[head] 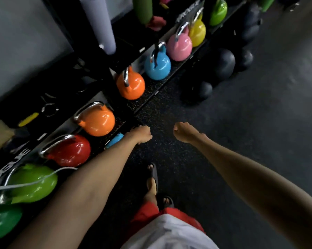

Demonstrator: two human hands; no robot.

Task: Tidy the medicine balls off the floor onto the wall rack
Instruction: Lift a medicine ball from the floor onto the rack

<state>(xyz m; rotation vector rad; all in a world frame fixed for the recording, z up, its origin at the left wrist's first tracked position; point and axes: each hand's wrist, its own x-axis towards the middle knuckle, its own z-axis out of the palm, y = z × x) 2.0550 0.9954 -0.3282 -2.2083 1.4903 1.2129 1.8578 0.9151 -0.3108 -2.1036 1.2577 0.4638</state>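
Several black medicine balls lie on the dark floor ahead to the right: a small one [202, 90], a large one [223, 62] and another [245, 59] behind it, with more stacked further back [250, 20]. Both my arms reach forward over the floor. My left hand [142, 134] is closed in a fist with nothing in it, close to the rack's front edge. My right hand [183, 132] is also a closed, empty fist. Both hands are well short of the balls.
A black rack [151, 90] runs along the wall on the left, its low shelf carrying coloured kettlebells: green, red [68, 150], orange [97, 120], blue [157, 64], pink, yellow. Rolled mats stand behind. My sandalled feet [152, 182] are on the speckled rubber floor.
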